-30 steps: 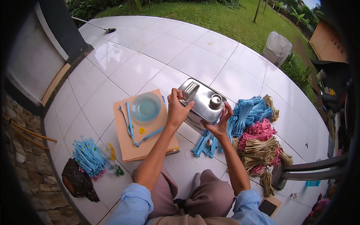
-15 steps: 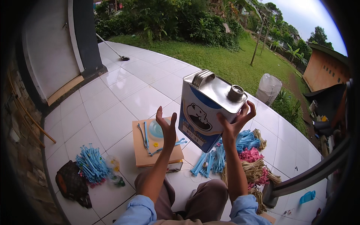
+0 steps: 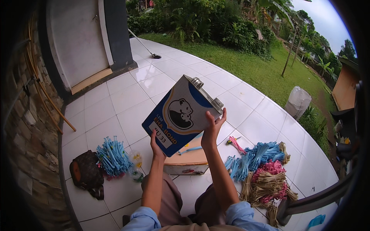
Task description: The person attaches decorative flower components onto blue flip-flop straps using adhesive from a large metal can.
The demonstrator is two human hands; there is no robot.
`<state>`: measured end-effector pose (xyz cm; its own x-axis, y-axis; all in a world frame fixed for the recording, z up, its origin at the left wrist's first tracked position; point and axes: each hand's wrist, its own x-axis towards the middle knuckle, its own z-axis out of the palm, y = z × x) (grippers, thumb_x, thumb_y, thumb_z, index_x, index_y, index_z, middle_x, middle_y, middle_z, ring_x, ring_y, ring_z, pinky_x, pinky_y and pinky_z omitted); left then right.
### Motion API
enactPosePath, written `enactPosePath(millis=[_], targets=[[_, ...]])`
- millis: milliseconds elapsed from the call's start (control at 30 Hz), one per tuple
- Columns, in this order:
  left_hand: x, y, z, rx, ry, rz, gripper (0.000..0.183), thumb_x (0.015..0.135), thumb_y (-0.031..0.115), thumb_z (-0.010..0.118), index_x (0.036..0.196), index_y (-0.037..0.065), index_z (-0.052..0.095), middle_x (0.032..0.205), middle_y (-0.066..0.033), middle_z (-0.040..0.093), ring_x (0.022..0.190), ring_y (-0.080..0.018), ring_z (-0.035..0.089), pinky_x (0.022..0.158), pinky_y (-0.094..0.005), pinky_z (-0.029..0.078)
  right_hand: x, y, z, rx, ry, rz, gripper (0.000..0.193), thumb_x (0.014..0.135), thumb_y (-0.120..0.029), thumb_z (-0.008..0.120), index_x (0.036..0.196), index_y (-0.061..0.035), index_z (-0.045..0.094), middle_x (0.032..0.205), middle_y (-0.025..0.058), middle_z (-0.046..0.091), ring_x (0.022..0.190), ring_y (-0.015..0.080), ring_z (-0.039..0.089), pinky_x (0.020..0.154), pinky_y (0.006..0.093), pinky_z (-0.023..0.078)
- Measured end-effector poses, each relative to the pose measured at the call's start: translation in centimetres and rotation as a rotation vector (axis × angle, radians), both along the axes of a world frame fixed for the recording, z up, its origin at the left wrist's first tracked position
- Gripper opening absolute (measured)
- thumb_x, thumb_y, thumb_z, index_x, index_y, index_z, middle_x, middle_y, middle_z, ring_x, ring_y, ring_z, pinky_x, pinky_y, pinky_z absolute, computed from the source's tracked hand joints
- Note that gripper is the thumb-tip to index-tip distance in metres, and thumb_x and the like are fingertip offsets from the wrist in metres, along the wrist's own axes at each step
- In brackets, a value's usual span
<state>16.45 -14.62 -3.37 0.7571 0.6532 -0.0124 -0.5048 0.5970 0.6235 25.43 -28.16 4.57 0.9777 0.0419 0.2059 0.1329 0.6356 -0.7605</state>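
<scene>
A rectangular metal can point(image 3: 163, 119) with a blue and white label and a picture of an animal is held up in front of me, tilted over to the right. My left hand point(image 3: 157, 148) grips its lower edge, thumb on the front face. Along the right side, near the top edge with the cap and handle, my right hand point(image 3: 212, 129) has hold of it. Below the can stands a cardboard box point(image 3: 189, 159), partly hidden, with a light blue strip point(image 3: 190, 150) on its top.
Left on the tiles lie a dark backpack point(image 3: 85, 171) and a pile of light blue strips point(image 3: 114, 158). To the right are blue bundles point(image 3: 264, 153), beige bundles point(image 3: 266, 181) and a pink bundle point(image 3: 237, 145). A white sack point(image 3: 298, 101) stands by the grass; a broom point(image 3: 142, 44) is farther back.
The can has moved left and turned from roughly upright to tilted. My left hand, apart from it before, now grips its lower edge. The view has swung left.
</scene>
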Motion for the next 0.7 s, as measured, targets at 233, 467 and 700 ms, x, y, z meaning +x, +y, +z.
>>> enactPosePath(millis=[233,467,700], targets=[[-3.8,6.2,-0.3,0.139,0.098,0.165,0.044,0.082,0.036,0.055,0.115,0.007,0.048,0.099,-0.0055,0.059,0.085,-0.0174,0.060,0.074,-0.0293,0.049,-1.2,4.5,-5.4,0.047,0.283,0.294,0.106,0.071,-0.040,0.070,0.140,-0.0053,-0.002,0.135,0.0193,0.027,0.125,0.0283,0.028,0.104,0.0354,0.021],[-5.8,9.1,-1.0,0.347,0.211,0.263,0.047,0.080,0.029,0.059,0.117,0.001,0.045,0.101,-0.0103,0.058,0.082,-0.0179,0.061,0.069,-0.0265,0.050,-1.8,7.3,-10.0,0.289,0.430,0.441,0.067,0.080,-0.044,0.060,0.130,-0.0077,0.034,0.128,0.0082,0.043,0.119,0.0226,0.040,0.101,0.0400,0.030],[-3.7,10.5,0.2,0.676,0.220,0.295,0.057,0.077,0.021,0.062,0.125,0.001,0.040,0.107,-0.0119,0.055,0.089,-0.0192,0.059,0.075,-0.0268,0.049,-1.6,8.5,-11.3,0.525,0.456,0.423,0.070,0.082,-0.047,0.057,0.132,-0.0110,0.025,0.133,0.0099,0.037,0.122,0.0242,0.036,0.100,0.0444,0.031]])
